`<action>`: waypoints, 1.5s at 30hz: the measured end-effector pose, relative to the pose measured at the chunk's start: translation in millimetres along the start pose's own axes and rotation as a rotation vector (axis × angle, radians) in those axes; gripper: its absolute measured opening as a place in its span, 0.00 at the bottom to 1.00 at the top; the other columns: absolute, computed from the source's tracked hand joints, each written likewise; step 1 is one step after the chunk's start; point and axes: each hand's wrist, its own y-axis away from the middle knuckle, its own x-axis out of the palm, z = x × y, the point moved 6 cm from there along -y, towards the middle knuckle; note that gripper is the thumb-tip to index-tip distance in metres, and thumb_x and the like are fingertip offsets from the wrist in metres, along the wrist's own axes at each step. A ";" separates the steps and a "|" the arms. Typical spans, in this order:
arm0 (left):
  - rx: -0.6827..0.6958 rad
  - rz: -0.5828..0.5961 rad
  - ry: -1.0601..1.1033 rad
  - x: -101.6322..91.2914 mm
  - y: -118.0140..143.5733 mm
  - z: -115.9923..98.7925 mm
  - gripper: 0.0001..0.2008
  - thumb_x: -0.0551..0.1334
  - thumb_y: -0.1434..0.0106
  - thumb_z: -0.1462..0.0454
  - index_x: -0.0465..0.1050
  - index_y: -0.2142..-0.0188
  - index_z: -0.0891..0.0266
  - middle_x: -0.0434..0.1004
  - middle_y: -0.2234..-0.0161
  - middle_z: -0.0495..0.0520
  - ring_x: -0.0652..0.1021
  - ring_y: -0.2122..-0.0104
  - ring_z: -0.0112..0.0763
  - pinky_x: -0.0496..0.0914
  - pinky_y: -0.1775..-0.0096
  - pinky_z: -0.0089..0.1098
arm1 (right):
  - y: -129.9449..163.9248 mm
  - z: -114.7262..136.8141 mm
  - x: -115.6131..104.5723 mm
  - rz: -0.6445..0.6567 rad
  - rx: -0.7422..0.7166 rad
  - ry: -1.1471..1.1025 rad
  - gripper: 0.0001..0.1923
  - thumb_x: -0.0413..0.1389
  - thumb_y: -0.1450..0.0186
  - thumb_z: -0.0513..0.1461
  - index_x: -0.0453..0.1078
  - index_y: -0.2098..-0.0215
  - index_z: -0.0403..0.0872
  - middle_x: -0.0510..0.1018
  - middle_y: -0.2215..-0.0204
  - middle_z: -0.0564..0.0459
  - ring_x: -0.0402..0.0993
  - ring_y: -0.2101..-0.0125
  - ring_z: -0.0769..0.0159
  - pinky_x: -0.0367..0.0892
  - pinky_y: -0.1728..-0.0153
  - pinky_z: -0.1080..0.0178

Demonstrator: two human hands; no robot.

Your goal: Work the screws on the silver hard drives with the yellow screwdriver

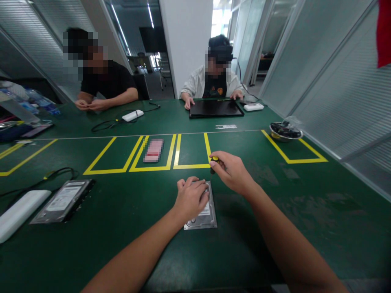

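A silver hard drive lies on the green table in front of me, its middle partly hidden by my left hand. That hand rests on top of the drive with its fingers spread and slightly bent, touching the cover. My right hand is closed around a screwdriver with a yellow and black handle. The screwdriver stands nearly upright, its shaft pointing down at the drive's far right corner. Whether its tip sits in a screw is too small to tell.
A second hard drive and a white power bank lie at left. Yellow tape marks boxes; one holds a blurred pink item. A metal bowl stands far right. Across the table, one of two people touches a black panel.
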 end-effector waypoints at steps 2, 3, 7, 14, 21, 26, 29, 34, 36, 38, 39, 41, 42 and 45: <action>-0.003 0.001 0.000 -0.5 0.2 -0.2 0.12 0.57 0.33 0.61 0.76 0.55 0.56 0.79 0.50 0.56 0.69 0.48 0.46 0.56 0.54 0.49 | 0.1 2.1 -1.4 -0.003 -0.019 0.014 0.09 0.52 0.31 0.40 0.70 0.55 0.44 0.76 0.65 0.49 0.71 0.69 0.66 0.64 0.64 0.64; -0.005 0.002 -0.001 -0.8 0.3 -0.3 0.12 0.57 0.33 0.61 0.76 0.55 0.56 0.79 0.50 0.55 0.69 0.48 0.46 0.56 0.54 0.48 | 0.3 3.2 -2.0 0.002 -0.028 0.017 0.09 0.52 0.31 0.39 0.70 0.55 0.44 0.76 0.65 0.49 0.71 0.68 0.65 0.64 0.64 0.64; -0.009 0.005 -0.003 -1.6 0.3 -0.8 0.11 0.57 0.34 0.61 0.76 0.55 0.55 0.79 0.50 0.55 0.69 0.48 0.46 0.56 0.54 0.48 | 1.6 6.9 -4.5 0.027 -0.047 -0.001 0.09 0.51 0.31 0.39 0.71 0.56 0.45 0.76 0.66 0.50 0.71 0.68 0.65 0.64 0.65 0.64; 0.003 0.022 -0.015 -0.6 -0.3 -0.4 0.11 0.57 0.33 0.61 0.76 0.55 0.55 0.78 0.49 0.53 0.69 0.48 0.45 0.56 0.54 0.48 | 1.5 13.2 -6.3 0.033 -0.092 -0.013 0.10 0.53 0.32 0.38 0.72 0.55 0.44 0.77 0.64 0.49 0.72 0.65 0.64 0.66 0.62 0.63; 0.016 0.045 0.003 -0.5 0.1 3.0 0.12 0.56 0.33 0.61 0.76 0.54 0.55 0.78 0.48 0.55 0.69 0.47 0.46 0.56 0.54 0.48 | 1.8 8.2 -8.5 -0.084 -0.048 0.057 0.11 0.54 0.32 0.41 0.74 0.56 0.45 0.74 0.66 0.48 0.71 0.68 0.65 0.67 0.65 0.62; 0.016 0.047 0.008 -0.9 0.1 3.0 0.12 0.56 0.33 0.62 0.75 0.53 0.55 0.77 0.48 0.54 0.69 0.47 0.45 0.56 0.54 0.48 | 2.0 12.1 -11.8 -0.067 -0.036 0.045 0.11 0.54 0.34 0.37 0.71 0.53 0.45 0.76 0.70 0.53 0.69 0.74 0.68 0.65 0.69 0.64; 0.016 0.045 0.010 -1.5 0.2 2.3 0.12 0.56 0.33 0.62 0.76 0.53 0.55 0.78 0.48 0.54 0.69 0.48 0.45 0.56 0.54 0.49 | 2.5 14.8 -12.4 -0.034 -0.028 0.016 0.09 0.53 0.35 0.35 0.71 0.56 0.45 0.75 0.72 0.54 0.69 0.74 0.69 0.65 0.69 0.64; 0.014 0.041 0.016 -2.2 0.6 2.6 0.13 0.56 0.34 0.62 0.76 0.53 0.56 0.78 0.49 0.56 0.69 0.48 0.45 0.56 0.53 0.49 | 2.8 15.7 -11.0 -0.050 -0.059 -0.025 0.07 0.56 0.34 0.39 0.72 0.58 0.46 0.74 0.64 0.50 0.70 0.70 0.67 0.67 0.66 0.63; 0.015 0.044 0.022 -1.9 0.7 2.9 0.13 0.56 0.33 0.62 0.76 0.53 0.56 0.78 0.49 0.56 0.69 0.48 0.46 0.56 0.53 0.49 | 2.4 14.4 -11.2 -0.064 -0.055 -0.025 0.07 0.56 0.34 0.39 0.73 0.59 0.46 0.74 0.63 0.49 0.71 0.68 0.66 0.68 0.65 0.63; 0.016 0.045 0.026 -1.6 0.9 3.2 0.13 0.56 0.33 0.62 0.76 0.53 0.55 0.78 0.48 0.55 0.69 0.48 0.45 0.56 0.53 0.49 | 1.9 15.3 -11.4 -0.057 -0.078 -0.017 0.07 0.54 0.33 0.37 0.73 0.59 0.46 0.76 0.64 0.49 0.73 0.64 0.64 0.69 0.63 0.61; 0.016 0.045 0.026 -1.4 0.9 3.4 0.13 0.56 0.33 0.62 0.76 0.53 0.55 0.78 0.48 0.53 0.69 0.48 0.44 0.56 0.53 0.49 | 1.8 16.3 -11.6 -0.049 -0.096 -0.011 0.08 0.53 0.33 0.36 0.73 0.59 0.46 0.77 0.64 0.49 0.73 0.62 0.62 0.69 0.60 0.60; 0.014 0.045 0.023 -1.1 1.0 3.7 0.12 0.56 0.33 0.62 0.75 0.53 0.54 0.78 0.48 0.52 0.70 0.48 0.44 0.56 0.53 0.49 | 2.0 18.2 -13.0 -0.045 -0.124 -0.001 0.10 0.51 0.33 0.34 0.73 0.58 0.47 0.80 0.62 0.49 0.74 0.60 0.61 0.69 0.57 0.58; 0.013 0.045 0.022 -1.0 1.0 3.8 0.12 0.57 0.34 0.62 0.75 0.53 0.54 0.78 0.48 0.52 0.70 0.48 0.44 0.56 0.53 0.49 | 2.2 18.6 -14.0 -0.048 -0.127 0.002 0.11 0.51 0.34 0.34 0.73 0.57 0.47 0.81 0.61 0.50 0.75 0.59 0.61 0.69 0.56 0.57; 0.012 0.048 0.027 -0.8 0.9 3.7 0.13 0.57 0.34 0.62 0.76 0.53 0.55 0.78 0.48 0.55 0.69 0.48 0.45 0.56 0.53 0.49 | 3.0 18.1 -15.6 -0.062 -0.114 -0.012 0.13 0.51 0.34 0.33 0.74 0.56 0.48 0.81 0.60 0.50 0.76 0.59 0.61 0.70 0.56 0.57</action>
